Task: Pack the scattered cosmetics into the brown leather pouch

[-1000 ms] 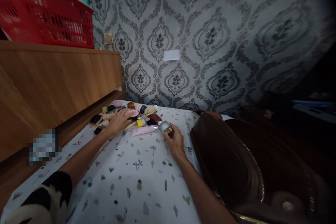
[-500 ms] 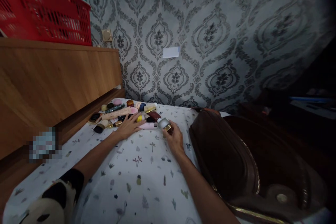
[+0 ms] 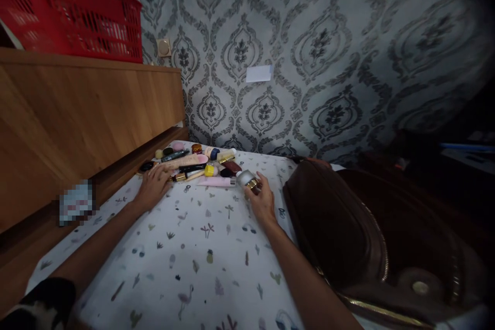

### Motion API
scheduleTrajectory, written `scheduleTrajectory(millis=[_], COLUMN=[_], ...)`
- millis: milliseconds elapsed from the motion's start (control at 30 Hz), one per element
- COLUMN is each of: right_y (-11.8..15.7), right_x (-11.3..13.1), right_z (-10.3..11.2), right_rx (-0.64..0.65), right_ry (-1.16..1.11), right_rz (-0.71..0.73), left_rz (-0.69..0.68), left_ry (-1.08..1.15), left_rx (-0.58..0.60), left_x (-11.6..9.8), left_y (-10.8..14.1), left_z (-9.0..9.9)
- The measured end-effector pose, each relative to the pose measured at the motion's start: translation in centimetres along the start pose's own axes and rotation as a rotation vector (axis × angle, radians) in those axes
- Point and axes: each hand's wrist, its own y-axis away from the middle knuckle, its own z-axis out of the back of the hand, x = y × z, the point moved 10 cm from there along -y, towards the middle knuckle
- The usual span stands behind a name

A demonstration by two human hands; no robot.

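My right hand [image 3: 262, 197] is wrapped around a small frosted bottle with a gold band [image 3: 248, 180], tilted just above the bedding. At the left end of a spread of cosmetics, my left hand [image 3: 153, 185] rests with its fingers apart, touching items there that it partly hides. Beside its fingertips lies a black and gold tube [image 3: 178, 178]. Between the hands are a pale pink tube [image 3: 216, 181], a yellow-capped item [image 3: 210, 170] and a dark red pouch-like item [image 3: 232, 167]. Behind them lie a long peach-pink item [image 3: 185, 161] and an amber jar [image 3: 197, 148].
A large brown bag [image 3: 328, 221] with a gold zip lies open on the right. Along the left runs a wooden cabinet [image 3: 93, 108] with a red basket [image 3: 88, 15] on top. Patterned white bedding [image 3: 209, 268] extends toward me, and a papered wall stands behind.
My left hand has slid left across the cosmetics, uncovering the yellow-capped item and the pink tube. My right hand still holds the bottle. The view has shifted slightly.
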Motion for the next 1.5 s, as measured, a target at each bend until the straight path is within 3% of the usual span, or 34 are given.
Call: scheduleTrajectory(millis=[100,200,267,467,567,767,933,1067,1167,1333,1500], right_y=[0.4,0.7,0.8,0.7,0.8,2.1,4.7,5.5,5.4,5.5,5.0], right_x=[0.6,1.2,1.1,0.5,1.0,3.0,5.7,6.2,5.5,4.9,5.1], right_z=[-0.4,-0.8,-0.9,-1.0,-0.9,-1.9,-5.3,-5.8,-5.7,-5.8,-4.6], right_rx=[0.048,0.107,0.132,0.141,0.136,0.204,0.416,0.419,0.396,0.404,0.306], right_ry=[-0.056,-0.056,-0.018,0.055,0.044,-0.079,-0.065,-0.036,-0.071,-0.152,-0.156], right_rz=[-0.020,0.006,0.006,-0.007,0.003,0.043,0.165,0.160,0.095,0.030,0.007], left_rz=[0.044,0.040,-0.025,-0.413,-0.398,-0.386,-0.295,-0.156,-0.101,-0.057,-0.093], left_ry=[0.027,0.034,0.069,0.185,0.214,0.292,0.489,0.510,0.513,0.513,0.525], left_rx=[0.027,0.002,-0.007,0.076,0.110,0.165,0.015,-0.056,-0.062,-0.039,-0.023], left_x=[1.4,0.0,-2.8,-14.4,-16.7,-16.9,-14.1,-11.4,-10.7,-12.0,-15.3], left_y=[-0.2,-0.7,-1.0,-1.6,-3.1,-4.3,-4.1,-4.8,-5.5,-6.6,-8.0], left_z=[-0.3,0.2,0.5,0.0,-1.0,-2.8,-0.9,0.1,-0.2,-1.5,-1.2])
